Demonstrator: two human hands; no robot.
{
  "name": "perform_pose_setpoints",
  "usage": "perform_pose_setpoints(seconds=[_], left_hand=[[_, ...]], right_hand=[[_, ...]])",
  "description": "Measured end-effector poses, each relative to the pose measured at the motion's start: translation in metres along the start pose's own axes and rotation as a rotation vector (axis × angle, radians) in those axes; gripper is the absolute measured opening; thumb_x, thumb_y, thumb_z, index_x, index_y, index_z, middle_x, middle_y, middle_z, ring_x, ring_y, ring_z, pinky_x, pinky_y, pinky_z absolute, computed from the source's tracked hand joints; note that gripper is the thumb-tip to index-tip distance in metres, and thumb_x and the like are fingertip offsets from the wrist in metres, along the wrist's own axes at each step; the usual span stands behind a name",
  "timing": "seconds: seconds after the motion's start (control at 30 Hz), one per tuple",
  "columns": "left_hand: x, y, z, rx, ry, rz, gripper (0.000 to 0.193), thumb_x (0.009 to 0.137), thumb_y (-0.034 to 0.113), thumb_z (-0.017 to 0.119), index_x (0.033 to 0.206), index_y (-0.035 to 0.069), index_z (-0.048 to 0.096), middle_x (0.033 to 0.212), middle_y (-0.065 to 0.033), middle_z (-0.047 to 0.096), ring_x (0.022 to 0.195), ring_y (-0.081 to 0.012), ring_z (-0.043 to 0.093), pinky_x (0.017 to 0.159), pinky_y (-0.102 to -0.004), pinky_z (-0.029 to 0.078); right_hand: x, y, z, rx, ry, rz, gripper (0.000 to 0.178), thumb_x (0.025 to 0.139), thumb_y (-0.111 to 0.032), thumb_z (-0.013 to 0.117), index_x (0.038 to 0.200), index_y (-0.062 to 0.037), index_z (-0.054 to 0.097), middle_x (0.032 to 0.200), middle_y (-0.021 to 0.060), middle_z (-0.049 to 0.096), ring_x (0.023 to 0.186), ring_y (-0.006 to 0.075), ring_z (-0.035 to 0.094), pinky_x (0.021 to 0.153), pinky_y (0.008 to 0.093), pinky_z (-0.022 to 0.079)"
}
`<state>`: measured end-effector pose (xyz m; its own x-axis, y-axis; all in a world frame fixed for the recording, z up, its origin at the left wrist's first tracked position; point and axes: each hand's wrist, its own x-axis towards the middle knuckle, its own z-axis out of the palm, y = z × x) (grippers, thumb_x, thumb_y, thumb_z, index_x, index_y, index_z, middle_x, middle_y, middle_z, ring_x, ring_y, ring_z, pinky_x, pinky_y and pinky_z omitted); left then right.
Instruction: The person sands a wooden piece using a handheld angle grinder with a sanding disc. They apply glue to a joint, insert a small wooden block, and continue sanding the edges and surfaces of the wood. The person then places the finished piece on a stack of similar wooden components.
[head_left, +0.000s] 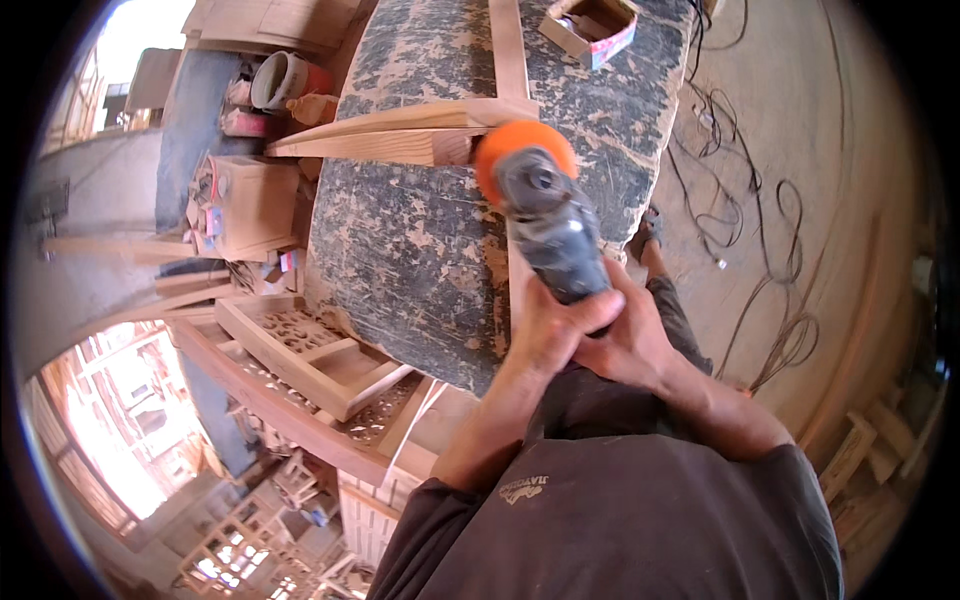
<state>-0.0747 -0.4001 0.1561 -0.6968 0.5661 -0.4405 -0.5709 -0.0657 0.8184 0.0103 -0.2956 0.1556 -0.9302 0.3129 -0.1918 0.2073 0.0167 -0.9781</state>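
Both hands are wrapped round the dark body of an angle grinder (558,235) with an orange round disc (525,140). My left hand (545,328) and my right hand (632,330) meet at its rear end, thumbs close together. The disc overlaps the end of a curved wooden piece (400,135), where it joins a straight wooden strip (508,50). Whether the disc presses on the wood cannot be told from here. The wood lies on a worn, dark, paint-flecked bench (410,250), and the strip passes partly beneath the grinder.
An open small carton (590,30) sits at the bench's far end. Tangled black cables (745,190) lie on the floor at right. To the left are a wooden frame with carved panels (300,335), a brown box (255,205) and a bucket (278,82). Wood offcuts (870,445) lie lower right.
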Motion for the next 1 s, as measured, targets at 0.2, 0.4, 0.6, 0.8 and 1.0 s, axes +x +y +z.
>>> perform_pose_setpoints(seconds=[0.2,0.4,0.6,0.8,1.0], left_hand=[[-0.010,-0.009,0.015,0.089,-0.107,-0.018,0.038,0.081,0.013,0.082,0.116,0.002,0.069,0.105,-0.0054,0.072,0.097,-0.0154,0.068,0.090,-0.0341,0.056],[0.001,0.003,0.003,0.001,-0.034,0.015,0.037,0.081,0.014,0.082,0.113,-0.002,0.071,0.101,-0.0081,0.075,0.092,-0.0155,0.071,0.083,-0.0328,0.058],[-0.010,-0.012,0.014,0.003,-0.038,0.013,0.038,0.079,0.016,0.083,0.111,-0.001,0.071,0.099,-0.0073,0.074,0.090,-0.0153,0.069,0.086,-0.0330,0.056],[-0.001,-0.009,0.009,0.022,-0.037,-0.046,0.035,0.079,0.019,0.084,0.106,0.000,0.071,0.095,-0.0068,0.074,0.086,-0.0141,0.069,0.081,-0.0330,0.056],[-0.002,-0.013,0.013,0.030,-0.031,-0.009,0.031,0.080,0.017,0.083,0.103,-0.001,0.072,0.093,-0.0073,0.074,0.085,-0.0137,0.069,0.079,-0.0327,0.057]], right_hand=[[-0.019,-0.003,-0.019,-0.024,-0.015,-0.004,0.074,0.074,-0.011,0.085,0.139,0.0004,0.051,0.123,0.0167,0.065,0.116,0.0282,0.067,0.099,0.0393,0.051],[0.003,-0.025,-0.013,-0.094,-0.052,0.074,0.069,0.071,-0.008,0.084,0.134,0.0003,0.057,0.122,0.0150,0.063,0.118,0.0265,0.061,0.100,0.0395,0.048],[-0.012,-0.005,-0.016,-0.056,-0.053,-0.011,0.071,0.073,-0.011,0.085,0.136,0.0000,0.055,0.118,0.0155,0.067,0.109,0.0260,0.069,0.095,0.0374,0.053],[-0.002,-0.016,-0.016,-0.056,-0.048,0.068,0.066,0.073,-0.010,0.085,0.132,-0.0001,0.057,0.113,0.0142,0.067,0.105,0.0241,0.069,0.092,0.0379,0.053],[-0.003,0.001,-0.013,0.004,-0.019,0.003,0.064,0.072,-0.010,0.084,0.129,-0.0007,0.058,0.115,0.0149,0.068,0.103,0.0237,0.068,0.091,0.0374,0.053]])
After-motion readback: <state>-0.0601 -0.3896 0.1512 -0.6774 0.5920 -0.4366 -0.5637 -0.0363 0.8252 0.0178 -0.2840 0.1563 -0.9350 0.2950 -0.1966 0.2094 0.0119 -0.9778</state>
